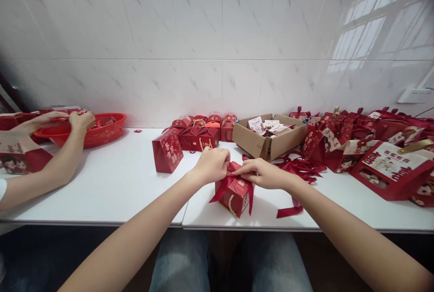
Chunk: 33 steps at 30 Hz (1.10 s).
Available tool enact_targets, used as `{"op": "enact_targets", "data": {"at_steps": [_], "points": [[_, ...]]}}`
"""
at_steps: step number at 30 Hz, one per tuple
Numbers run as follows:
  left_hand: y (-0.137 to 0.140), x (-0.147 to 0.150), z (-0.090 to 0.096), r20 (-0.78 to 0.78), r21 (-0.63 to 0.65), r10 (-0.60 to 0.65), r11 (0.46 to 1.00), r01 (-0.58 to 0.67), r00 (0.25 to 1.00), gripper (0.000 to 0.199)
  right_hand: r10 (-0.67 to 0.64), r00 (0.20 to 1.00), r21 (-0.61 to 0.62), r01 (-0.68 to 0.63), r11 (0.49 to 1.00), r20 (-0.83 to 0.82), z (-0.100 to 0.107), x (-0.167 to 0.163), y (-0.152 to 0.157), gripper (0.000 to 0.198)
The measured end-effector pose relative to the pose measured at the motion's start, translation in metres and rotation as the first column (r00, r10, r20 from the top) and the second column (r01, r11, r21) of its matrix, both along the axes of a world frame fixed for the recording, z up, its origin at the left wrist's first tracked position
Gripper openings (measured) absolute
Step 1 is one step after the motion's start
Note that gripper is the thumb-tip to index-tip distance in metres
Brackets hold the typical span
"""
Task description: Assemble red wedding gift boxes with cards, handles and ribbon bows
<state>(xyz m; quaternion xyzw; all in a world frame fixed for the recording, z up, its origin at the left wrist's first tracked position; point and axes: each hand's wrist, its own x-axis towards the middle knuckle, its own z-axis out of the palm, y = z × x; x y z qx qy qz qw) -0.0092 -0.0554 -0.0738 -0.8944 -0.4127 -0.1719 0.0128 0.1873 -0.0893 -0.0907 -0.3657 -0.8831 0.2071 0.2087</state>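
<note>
A small red gift box (233, 196) with a gold cord handle stands on the white table in front of me. Dark red ribbon (221, 191) crosses its top, with tails hanging down at both sides. My left hand (213, 165) is closed on the ribbon at the top of the box. From the other side, my right hand (259, 173) pinches the same ribbon, its fingers close to the left ones. The knot itself is partly hidden by my fingers. Loose ribbons (300, 167) lie on the table just right of my right hand.
An open cardboard box (267, 140) with printed cards stands behind my hands. Red gift boxes (200, 137) are grouped back left of it, one (167, 151) nearer. Many finished-looking boxes (389, 167) crowd the right. At left, another person's hands (79, 120) work over a red basin (105, 131).
</note>
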Motion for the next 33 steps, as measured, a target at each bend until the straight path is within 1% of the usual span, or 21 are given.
{"op": "enact_targets", "data": {"at_steps": [2,3,5,7,9,13,17,20,22,24,27,33], "points": [[0.001,-0.001,-0.003,0.075,-0.106,0.002,0.994,0.006,0.997,0.007,-0.001,1.000,-0.011,0.001,1.000,0.003,0.000,0.000,0.000,0.033],[0.002,-0.003,-0.004,0.130,-0.179,-0.015,0.983,0.039,0.991,0.010,0.000,1.000,-0.015,0.000,1.000,0.002,0.000,0.000,0.000,0.033],[0.002,-0.007,-0.005,0.248,-0.295,-0.086,0.942,0.160,0.965,0.018,-0.001,1.000,-0.023,0.001,1.000,-0.005,0.000,0.000,0.000,0.032],[0.002,-0.010,-0.005,0.308,-0.325,-0.180,0.903,0.281,0.934,0.024,-0.006,1.000,-0.025,0.005,1.000,-0.013,0.000,0.001,0.000,0.032],[0.000,-0.011,-0.003,0.282,-0.300,-0.242,0.897,0.325,0.928,0.021,-0.004,1.000,-0.013,0.003,1.000,-0.023,-0.001,0.001,0.001,0.031],[-0.001,-0.011,-0.001,0.173,-0.230,-0.284,0.920,0.319,0.943,0.014,0.028,0.999,0.002,-0.028,1.000,-0.041,-0.003,0.001,0.003,0.032],[0.000,-0.013,-0.002,0.185,-0.185,-0.307,0.922,0.340,0.933,0.018,-0.001,0.999,-0.008,0.001,1.000,-0.032,-0.002,0.001,0.002,0.031],[0.002,-0.013,-0.005,0.143,-0.146,-0.332,0.925,0.352,0.932,0.017,-0.010,1.000,-0.009,0.010,1.000,-0.020,0.000,0.001,0.001,0.031],[0.003,-0.013,-0.007,0.109,-0.111,-0.327,0.934,0.339,0.939,0.014,-0.004,1.000,-0.010,0.004,1.000,-0.019,0.001,0.000,0.000,0.031],[0.004,-0.013,-0.010,0.105,-0.087,-0.295,0.949,0.304,0.950,0.012,0.000,1.000,-0.016,0.000,1.000,-0.023,0.001,0.000,0.000,0.031],[0.005,-0.014,-0.011,0.131,-0.098,-0.253,0.959,0.266,0.959,0.016,0.003,0.999,-0.023,-0.003,1.000,-0.033,0.000,0.000,0.000,0.032],[0.002,-0.014,-0.008,0.139,-0.095,-0.309,0.941,0.324,0.941,0.015,0.013,1.000,-0.011,-0.014,1.000,-0.027,-0.003,0.001,0.003,0.032]]}}
